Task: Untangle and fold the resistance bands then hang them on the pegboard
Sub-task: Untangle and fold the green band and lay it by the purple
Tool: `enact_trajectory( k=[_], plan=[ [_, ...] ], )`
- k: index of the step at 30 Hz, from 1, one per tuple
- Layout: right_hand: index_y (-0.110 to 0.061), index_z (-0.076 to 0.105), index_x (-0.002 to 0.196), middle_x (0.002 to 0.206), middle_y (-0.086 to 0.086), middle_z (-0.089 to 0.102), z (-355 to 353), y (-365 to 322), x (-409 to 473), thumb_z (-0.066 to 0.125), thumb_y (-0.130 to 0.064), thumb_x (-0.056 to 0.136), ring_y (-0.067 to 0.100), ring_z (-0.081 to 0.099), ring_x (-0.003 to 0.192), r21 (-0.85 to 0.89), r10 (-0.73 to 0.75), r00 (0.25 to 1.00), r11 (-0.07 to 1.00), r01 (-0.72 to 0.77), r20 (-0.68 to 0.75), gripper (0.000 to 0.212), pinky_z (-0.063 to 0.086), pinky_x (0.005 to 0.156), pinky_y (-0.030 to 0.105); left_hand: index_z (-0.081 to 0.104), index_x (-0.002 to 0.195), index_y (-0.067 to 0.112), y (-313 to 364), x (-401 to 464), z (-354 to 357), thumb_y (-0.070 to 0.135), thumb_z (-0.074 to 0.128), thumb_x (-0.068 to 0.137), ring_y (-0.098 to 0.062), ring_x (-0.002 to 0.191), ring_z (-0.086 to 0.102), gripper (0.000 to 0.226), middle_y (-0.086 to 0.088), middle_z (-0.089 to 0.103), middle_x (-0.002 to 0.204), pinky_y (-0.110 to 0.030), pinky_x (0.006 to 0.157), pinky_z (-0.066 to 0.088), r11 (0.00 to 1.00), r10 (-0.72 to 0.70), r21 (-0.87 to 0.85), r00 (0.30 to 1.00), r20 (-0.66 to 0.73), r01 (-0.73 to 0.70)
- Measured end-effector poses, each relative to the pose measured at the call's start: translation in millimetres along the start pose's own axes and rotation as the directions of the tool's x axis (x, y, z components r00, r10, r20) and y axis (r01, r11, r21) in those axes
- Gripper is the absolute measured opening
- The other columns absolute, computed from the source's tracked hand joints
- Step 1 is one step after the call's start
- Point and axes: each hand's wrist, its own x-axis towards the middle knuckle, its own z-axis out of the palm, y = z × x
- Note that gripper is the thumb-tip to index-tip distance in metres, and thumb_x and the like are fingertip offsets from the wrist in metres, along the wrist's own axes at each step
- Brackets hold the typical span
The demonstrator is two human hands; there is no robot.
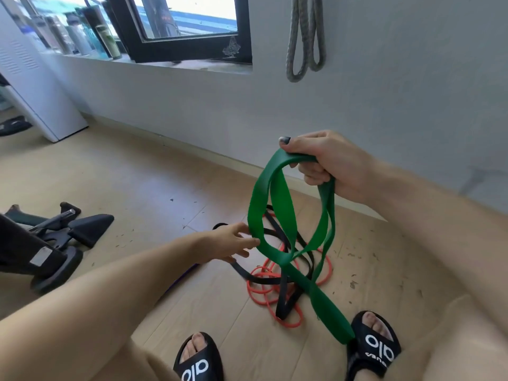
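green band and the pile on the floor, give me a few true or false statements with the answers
1. The right hand grips the green band. True.
2. The green band hangs in one clean, untwisted loop. False: its strands cross and twist below the hand.
3. The left hand reaches with straight fingers to the green band's lower loop. True.
4. The black band and the orange band already hang on the wall. False: they lie tangled together on the floor.
5. A grey band hangs on the wall. True.
6. The person is barefoot. False: both feet wear black sandals.
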Motion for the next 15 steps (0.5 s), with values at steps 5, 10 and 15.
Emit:
enact_trajectory(
  k=[5, 10, 15],
  plan=[
    [-0.014, 0.053, 0.067, 0.053, 0.001, 0.028, 2.5, -3.1, -1.4, 0.06, -0.023, 0.101, 0.014, 0.02, 0.046, 0.04, -0.011, 1.0, 0.999, 0.011, 0.005, 0.036, 0.013, 0.051, 0.032, 0.055, 0.134, 0.025, 10.1, 11.8, 17.0, 0.019, 0.044, 0.109, -0.01, 0.106, 0.068, 0.028, 0.005, 0.07, 0.118, -0.035, 0.1, 0.055, 0.977, 0.036, -0.207, 0.993, -0.115, -0.059],
    [-0.009, 0.057, 0.068, 0.054, 0.003, 0.026, -17.5, 4.5, -4.4, 0.062, -0.027, 0.099, 0.016, 0.02, 0.046, -0.049, 0.004, 0.994, 0.999, -0.009, -0.107, 0.036, 0.016, 0.048, 0.029, 0.059, 0.103, 0.006, 13.6, 4.1, -4.6, 0.008, 0.037, 0.106, -0.025, 0.098, 0.073, 0.022, -0.015, 0.074, 0.104, -0.042, 0.092, 0.058, 0.802, 0.044, -0.593, 0.997, -0.058, -0.07],
    [-0.009, 0.059, 0.069, 0.053, 0.0, 0.029, -38.0, 20.9, -5.8, 0.06, -0.02, 0.098, 0.014, 0.021, 0.046, -0.078, 0.077, 0.968, 0.992, -0.098, -0.239, 0.031, 0.018, 0.046, 0.027, 0.031, 0.071, 0.021, 12.9, -13.8, -56.0, 0.012, 0.025, 0.09, -0.007, 0.036, 0.031, 0.022, 0.006, 0.03, 0.052, -0.02, 0.041, 0.037, 0.327, 0.047, -0.94, 0.995, -0.092, -0.102]
  ],
)
